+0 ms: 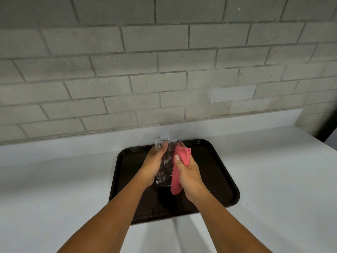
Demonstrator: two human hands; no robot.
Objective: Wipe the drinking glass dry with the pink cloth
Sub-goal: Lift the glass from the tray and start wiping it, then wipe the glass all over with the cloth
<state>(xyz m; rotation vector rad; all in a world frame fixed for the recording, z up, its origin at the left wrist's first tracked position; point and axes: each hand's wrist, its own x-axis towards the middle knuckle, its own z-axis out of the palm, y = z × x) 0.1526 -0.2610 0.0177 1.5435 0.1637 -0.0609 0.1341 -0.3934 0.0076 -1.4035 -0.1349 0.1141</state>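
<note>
A clear drinking glass [165, 172] is held upright above the dark tray [215, 161], its rim toward the wall. My left hand [154, 164] wraps its left side, with the thumb near the rim. My right hand [187, 175] grips the pink cloth [179, 161] and presses it against the right side of the glass. The cloth bunches over my fingers at the top and its tail hangs down below the base of the glass. Part of the glass wall is hidden by both hands.
The dark tray lies on a white counter [54, 179] against a grey brick wall [164, 70]. A low white upstand [237, 121] runs along the back. The counter ends at the far right, near a dark gap [331, 136].
</note>
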